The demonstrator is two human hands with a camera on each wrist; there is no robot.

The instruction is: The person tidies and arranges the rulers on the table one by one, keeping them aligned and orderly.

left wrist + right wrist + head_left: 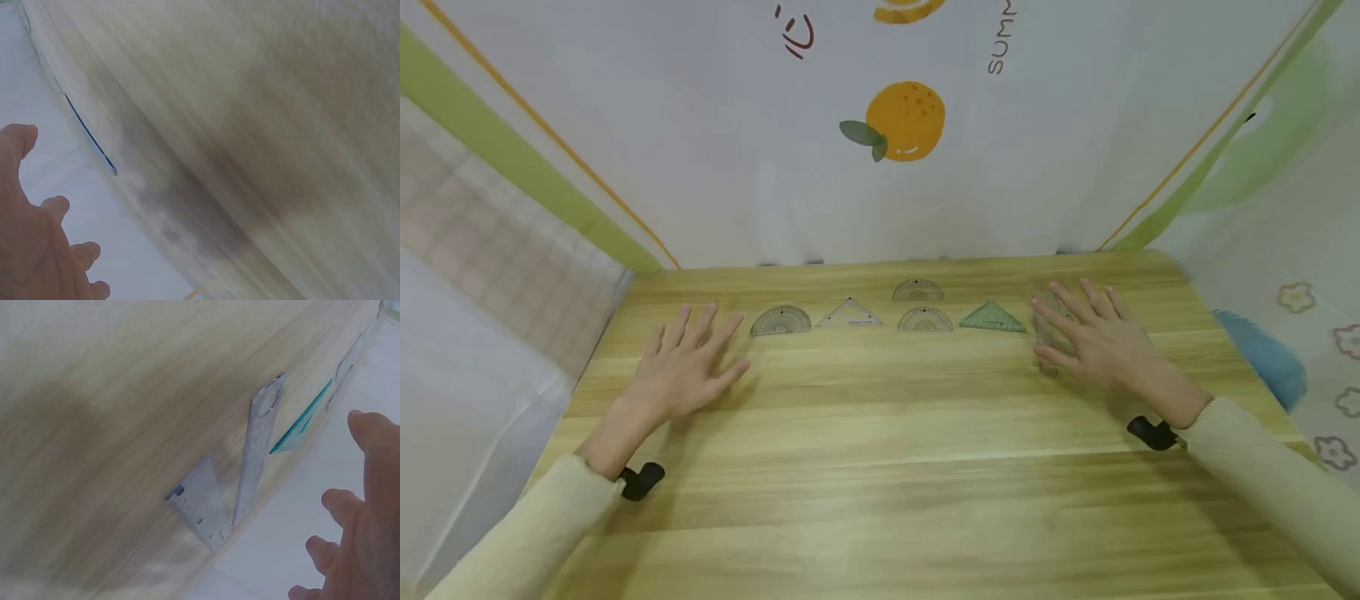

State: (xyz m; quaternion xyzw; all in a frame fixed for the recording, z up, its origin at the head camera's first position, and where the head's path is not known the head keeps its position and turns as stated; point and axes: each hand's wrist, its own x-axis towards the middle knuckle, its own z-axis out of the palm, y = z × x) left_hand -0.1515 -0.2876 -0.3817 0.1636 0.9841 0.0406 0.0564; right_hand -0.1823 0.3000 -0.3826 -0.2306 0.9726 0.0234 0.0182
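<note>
Both hands are out over the table (880, 467), palms down, and the fingers are spread wide! The left hand (681, 375) has its grip apart, nothing in it, just left of the grey protractor (781, 322). Next along the row, a clear triangle (850, 315), long side toward the person. Then two pale protractors, the upper one (917, 293) sitting just beyond the lower one (925, 322). The green triangle (992, 318) comes next, lying flat to their right.

And over on the far right, the right hand (1101, 337), grip apart too, holding nothing! From the head its fingers overlap the ruler (257, 447), yet the right wrist view shows them raised above the table. That view also picks out a second clear triangle (203, 503) near the ruler, with the green one on the ruler's other side.

Pale sleeves (527, 525) on both arms, and behind it all hangs a white cloth (737, 167) printed with an orange.
</note>
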